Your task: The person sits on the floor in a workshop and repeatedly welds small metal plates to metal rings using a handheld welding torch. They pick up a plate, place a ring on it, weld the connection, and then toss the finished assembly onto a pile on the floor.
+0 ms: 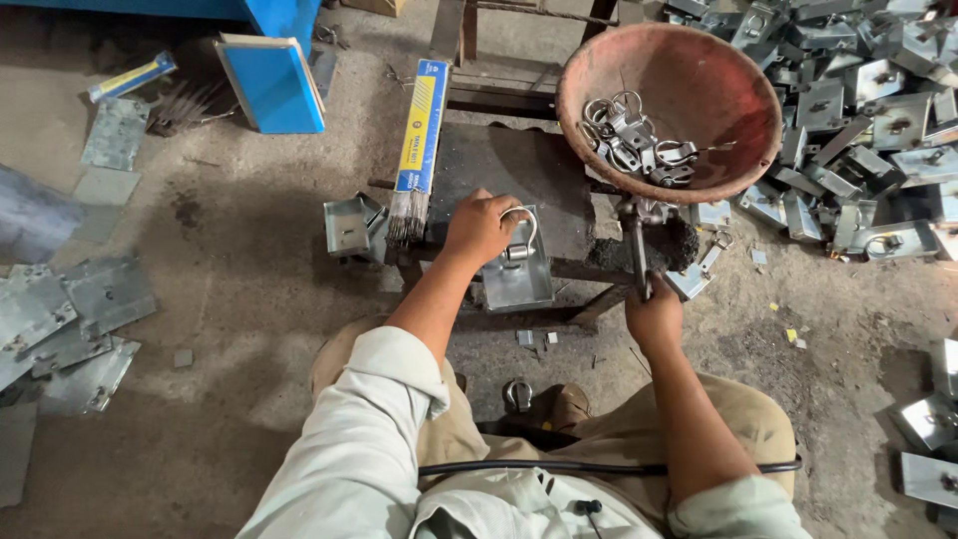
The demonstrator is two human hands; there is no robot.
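Rust-red bowl [699, 75] of silvery rings [629, 135]; grey metal plate [516, 274]; blue box [271, 85]; blue-and-yellow packet [423, 125]; pale grey sleeves [369, 429]; tan trousers [738, 419]

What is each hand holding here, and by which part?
The left hand grips the ring on a metal plate. The right hand grasps the lower end of a dark rod-like tool.

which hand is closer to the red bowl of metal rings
Right. The right hand grips a tool handle just below the red bowl; the left hand rests farther left, on a metal plate.
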